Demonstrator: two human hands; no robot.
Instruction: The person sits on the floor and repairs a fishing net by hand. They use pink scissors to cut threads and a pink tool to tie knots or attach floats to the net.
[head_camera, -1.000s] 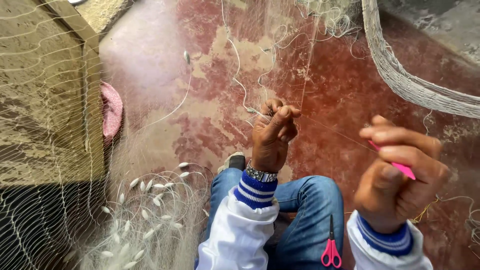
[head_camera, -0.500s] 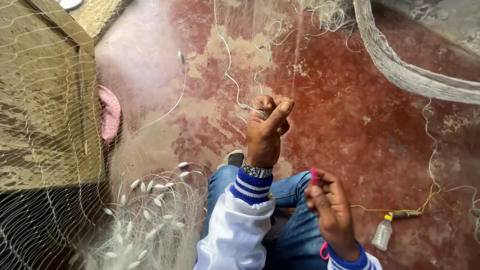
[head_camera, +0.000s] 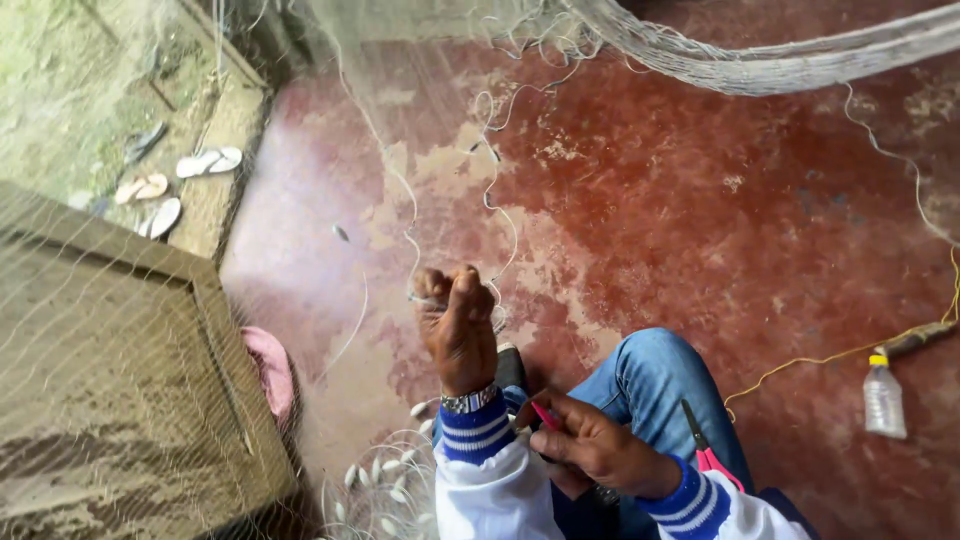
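My left hand (head_camera: 455, 325) is raised in front of me, fingers pinched on a strand of the fine, pale fishing net (head_camera: 180, 330) that hangs across the left of the view. A wristwatch (head_camera: 470, 400) sits on that wrist. My right hand (head_camera: 590, 445) is low beside my left forearm, closed on a thin pink netting needle (head_camera: 546, 416). Pink-handled scissors (head_camera: 705, 445) lie on my blue-jeaned knee (head_camera: 655, 375).
A worn red floor (head_camera: 700, 210) lies below. A bundled rope of net (head_camera: 740, 60) crosses the top right. A small clear bottle (head_camera: 884, 397) tied to a yellow cord (head_camera: 820, 358) lies at right. Sandals (head_camera: 175, 185) rest beyond a step at left. White floats (head_camera: 375, 480) cluster near my leg.
My right hand has dropped from high on the right down to my left forearm, still gripping the pink needle. The view swung up and left, revealing sandals and the bottle.
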